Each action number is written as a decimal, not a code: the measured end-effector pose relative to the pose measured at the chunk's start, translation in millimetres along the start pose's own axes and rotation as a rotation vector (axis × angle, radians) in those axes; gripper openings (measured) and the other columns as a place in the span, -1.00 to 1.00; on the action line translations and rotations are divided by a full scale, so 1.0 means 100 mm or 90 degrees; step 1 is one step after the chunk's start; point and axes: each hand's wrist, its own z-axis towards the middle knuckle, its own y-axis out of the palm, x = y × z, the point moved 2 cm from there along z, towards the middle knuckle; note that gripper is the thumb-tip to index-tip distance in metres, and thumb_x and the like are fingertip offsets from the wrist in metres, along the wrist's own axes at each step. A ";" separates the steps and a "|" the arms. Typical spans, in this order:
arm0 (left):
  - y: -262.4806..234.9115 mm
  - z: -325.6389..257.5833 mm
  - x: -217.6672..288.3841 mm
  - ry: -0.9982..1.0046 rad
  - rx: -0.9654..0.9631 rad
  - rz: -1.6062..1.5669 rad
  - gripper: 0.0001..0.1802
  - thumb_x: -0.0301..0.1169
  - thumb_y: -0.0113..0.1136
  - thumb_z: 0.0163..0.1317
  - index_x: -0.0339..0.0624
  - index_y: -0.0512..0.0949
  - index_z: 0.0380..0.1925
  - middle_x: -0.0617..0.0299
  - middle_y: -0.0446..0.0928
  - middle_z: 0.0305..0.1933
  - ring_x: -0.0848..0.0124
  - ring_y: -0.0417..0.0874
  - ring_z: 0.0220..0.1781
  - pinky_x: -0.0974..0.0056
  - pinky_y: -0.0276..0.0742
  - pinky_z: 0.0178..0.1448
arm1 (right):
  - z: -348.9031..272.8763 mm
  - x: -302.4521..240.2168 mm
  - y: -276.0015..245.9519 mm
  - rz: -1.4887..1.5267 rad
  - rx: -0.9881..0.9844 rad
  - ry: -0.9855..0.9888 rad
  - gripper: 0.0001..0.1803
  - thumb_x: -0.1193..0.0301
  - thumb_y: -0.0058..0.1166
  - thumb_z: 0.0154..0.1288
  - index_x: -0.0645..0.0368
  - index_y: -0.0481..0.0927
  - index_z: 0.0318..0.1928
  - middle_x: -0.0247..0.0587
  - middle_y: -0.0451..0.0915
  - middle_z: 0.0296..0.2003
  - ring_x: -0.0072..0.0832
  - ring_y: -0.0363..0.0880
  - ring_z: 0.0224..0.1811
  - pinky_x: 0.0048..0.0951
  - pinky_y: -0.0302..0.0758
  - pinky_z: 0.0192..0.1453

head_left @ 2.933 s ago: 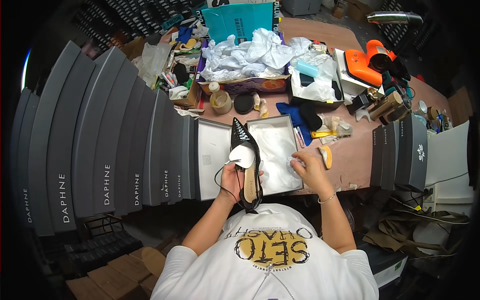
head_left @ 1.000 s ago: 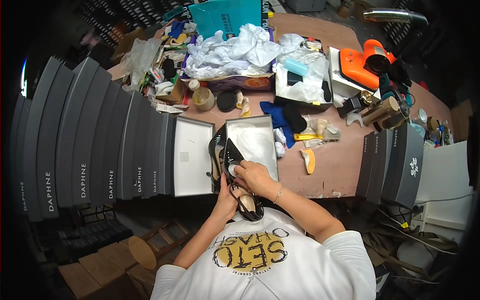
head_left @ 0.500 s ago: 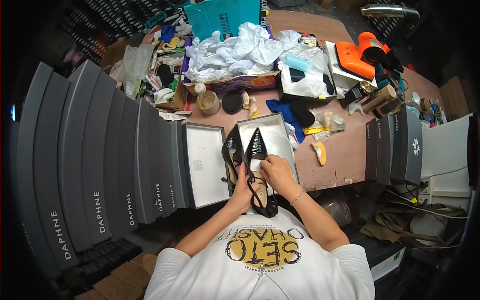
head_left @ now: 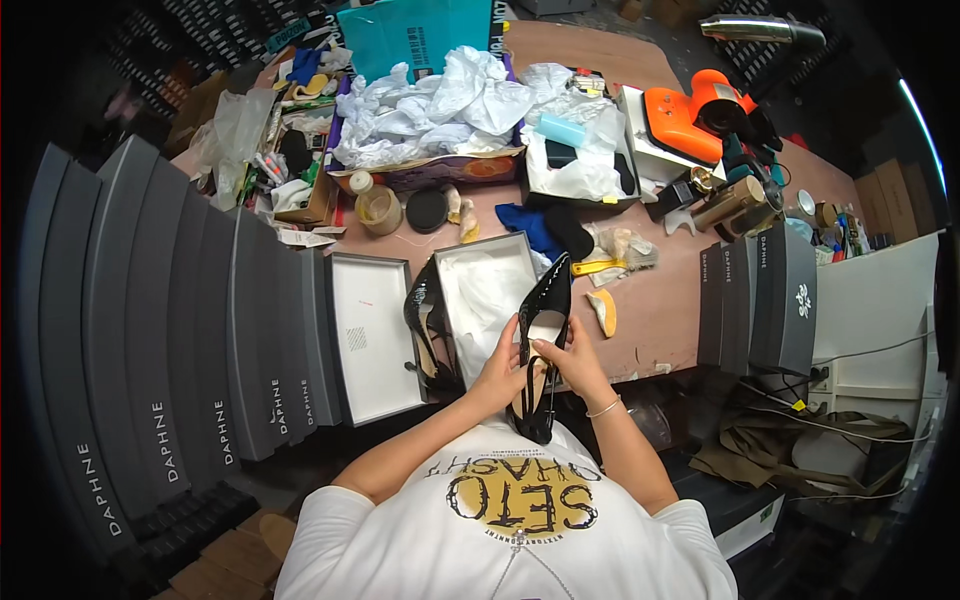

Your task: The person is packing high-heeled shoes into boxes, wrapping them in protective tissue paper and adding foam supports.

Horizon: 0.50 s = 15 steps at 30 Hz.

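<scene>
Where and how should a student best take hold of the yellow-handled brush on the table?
Probably by the brush's yellow handle, from the near side: the handle is slim and points left, the bristles face right, and a black pad lies beyond the handle's left end.

The shoe (head_left: 551, 296) is between my left hand (head_left: 503, 372) and right hand (head_left: 576, 358), glossy black, its sharply pointed toe beyond my fingers and angled slightly right, its heel end nearer me. Slim black straps run over the beige insole below my hands. A white insert (head_left: 546, 326) sits in the opening, by my right thumb.
</scene>
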 end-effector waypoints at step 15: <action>0.37 0.14 -0.10 -0.106 0.045 -0.155 -0.07 -0.53 0.02 0.19 -0.13 -0.26 0.47 0.18 0.35 0.10 0.46 0.47 0.03 0.36 0.46 0.11 | 0.24 -0.39 -0.25 -0.683 -0.107 -0.266 -0.56 0.29 0.35 -0.04 0.16 0.50 -0.15 -0.10 0.59 -0.32 -0.08 0.63 -0.30 -0.15 0.54 -0.28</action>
